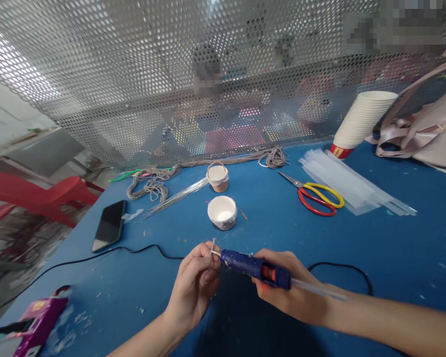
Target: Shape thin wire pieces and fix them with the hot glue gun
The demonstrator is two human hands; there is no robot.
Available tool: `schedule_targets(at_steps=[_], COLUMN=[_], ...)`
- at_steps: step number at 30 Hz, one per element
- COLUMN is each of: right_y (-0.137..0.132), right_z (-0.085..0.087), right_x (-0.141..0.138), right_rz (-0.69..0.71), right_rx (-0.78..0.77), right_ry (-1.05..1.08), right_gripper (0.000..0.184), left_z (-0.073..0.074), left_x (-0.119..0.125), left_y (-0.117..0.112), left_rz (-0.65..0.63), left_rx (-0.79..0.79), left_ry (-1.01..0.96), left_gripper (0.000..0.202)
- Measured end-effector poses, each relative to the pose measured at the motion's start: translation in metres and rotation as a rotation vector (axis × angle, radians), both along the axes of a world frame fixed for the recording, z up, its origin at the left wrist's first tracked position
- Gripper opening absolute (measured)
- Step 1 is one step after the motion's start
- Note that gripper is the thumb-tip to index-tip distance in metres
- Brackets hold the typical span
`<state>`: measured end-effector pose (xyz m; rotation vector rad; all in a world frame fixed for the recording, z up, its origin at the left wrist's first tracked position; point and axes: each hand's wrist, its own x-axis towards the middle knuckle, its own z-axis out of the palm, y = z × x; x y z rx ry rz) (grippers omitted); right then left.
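Note:
My right hand (282, 287) is wrapped round a dark blue hot glue gun (243, 263), with a clear glue stick (319, 289) poking out of its back end. The gun's nozzle points left and meets a thin, light-grey piece of cord (213, 245) pinched between the fingertips of my left hand (195, 285). Most of that piece is hidden by the fingers. Just beyond the hands stands a small white cut-down cup (223, 210) with a grey band around its outside. Behind it is a little cup basket (218, 178) with a thin brown handle.
Scissors (315, 195) and clear glue sticks (353, 181) lie right, near stacked paper cups (366, 121) and a pink bag (431, 126). Left are a phone (110, 225), grey cord (152, 181), wires (176, 198) and a purple box (40, 325). A perforated metal screen (144, 99) borders the table.

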<state>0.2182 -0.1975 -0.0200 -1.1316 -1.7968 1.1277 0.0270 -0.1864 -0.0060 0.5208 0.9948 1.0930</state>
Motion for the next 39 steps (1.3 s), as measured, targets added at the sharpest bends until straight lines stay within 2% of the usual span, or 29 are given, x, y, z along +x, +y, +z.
schedule_targets(at_steps=[15,39], right_y=[-0.0010,-0.0011], right_z=[-0.0032,-0.0068], right_x=[0.0021,0.0041], right_rz=[-0.014,0.010], right_rx=[0.070,0.040], right_ry=[-0.047,-0.071], right_gripper=[0.007,0.007], left_z=[0.0038,-0.0024], left_x=[0.0028,0.0012], left_y=[-0.0004,-0.0029], left_rz=[0.009,-0.012], left_rx=[-0.007,0.065], left_ry=[0.015,0.077], left_gripper=[0.021,0.020])
